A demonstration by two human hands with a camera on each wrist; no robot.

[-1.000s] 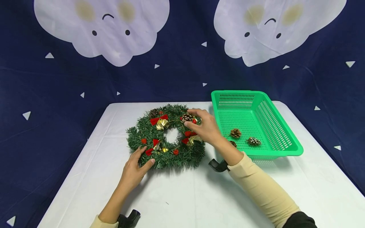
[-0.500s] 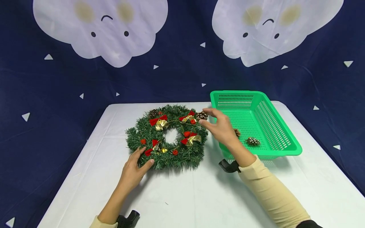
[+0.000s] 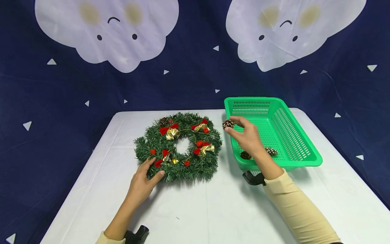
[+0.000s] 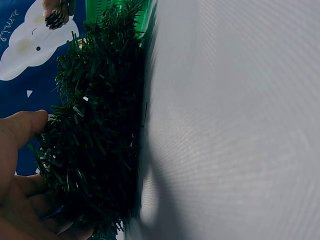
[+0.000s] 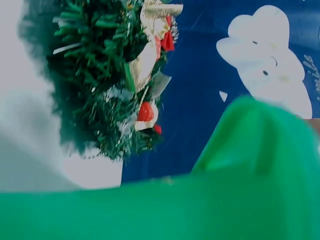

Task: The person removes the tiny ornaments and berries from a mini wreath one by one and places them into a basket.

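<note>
A green Christmas wreath (image 3: pixel 186 174) lies on the white table, trimmed with red-and-gold bows, red berries and a pine cone (image 3: pixel 164 122) at its upper left. My left hand (image 3: pixel 142 179) grips its near left edge; in the left wrist view the thumb is at one side of the greenery (image 4: pixel 100 110) and the fingers at the other. My right hand (image 3: pixel 249 137) pinches a second pine cone (image 3: pixel 228 124) with pale-tipped scales between thumb and fingers, in the air by the left rim of the green basket (image 3: pixel 304 135).
Inside the basket lie a white-tipped pine cone (image 3: pixel 271 151) and a dark pine cone (image 3: pixel 245 155), partly behind my right forearm. A dark blue curtain (image 3: pixel 195 84) with cloud faces hangs behind the table (image 3: pixel 182 210). The basket's rim fills the lower right wrist view.
My right hand has lifted the pine cone off the wreath's upper right and carried it rightward to the basket's left rim. The left hand has stayed at the wreath.
</note>
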